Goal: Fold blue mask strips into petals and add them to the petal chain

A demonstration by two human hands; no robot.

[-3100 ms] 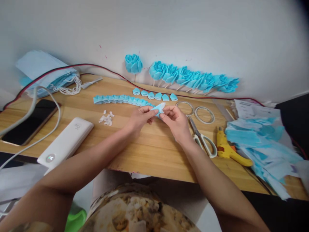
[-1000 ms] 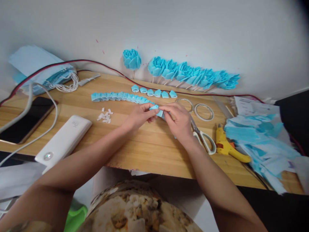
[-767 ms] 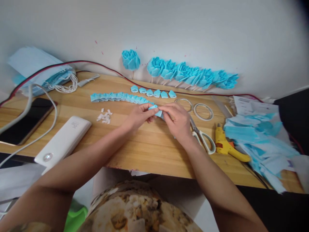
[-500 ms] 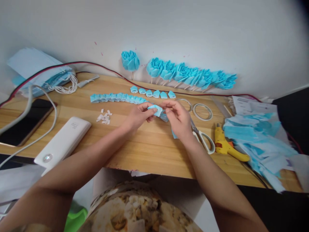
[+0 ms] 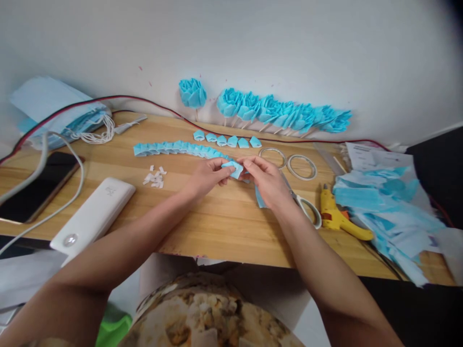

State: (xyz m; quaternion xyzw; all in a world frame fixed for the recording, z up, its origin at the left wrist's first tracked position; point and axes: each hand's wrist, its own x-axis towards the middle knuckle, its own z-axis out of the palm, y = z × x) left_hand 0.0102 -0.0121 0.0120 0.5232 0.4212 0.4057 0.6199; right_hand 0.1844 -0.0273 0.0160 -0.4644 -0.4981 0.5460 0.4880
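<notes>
Both my hands meet over the middle of the wooden table (image 5: 224, 226). My left hand (image 5: 208, 176) pinches a small folded blue paper piece (image 5: 233, 168) between thumb and fingertips. My right hand (image 5: 269, 180) touches the same piece from the right, fingers curled on it, and a blue scrap (image 5: 259, 197) lies under its heel. Just behind my hands a long row of overlapping blue folded petals (image 5: 173, 148) stretches to the left. A short line of separate petals (image 5: 227, 140) lies further back.
Blue paper flowers on sticks (image 5: 267, 112) lean on the wall. Right of my hands: two tape rings (image 5: 302, 166), scissors (image 5: 306, 209), a yellow glue gun (image 5: 338, 219), a heap of blue paper (image 5: 390, 207). Left: white scraps (image 5: 155, 176), a power bank (image 5: 94, 214), a phone (image 5: 36, 185), cables, face masks (image 5: 61, 115).
The blue piece went from an open flat shape to a tighter fold between my fingers. My right hand briefly lifted off it, then came back onto it. My left hand stayed put.
</notes>
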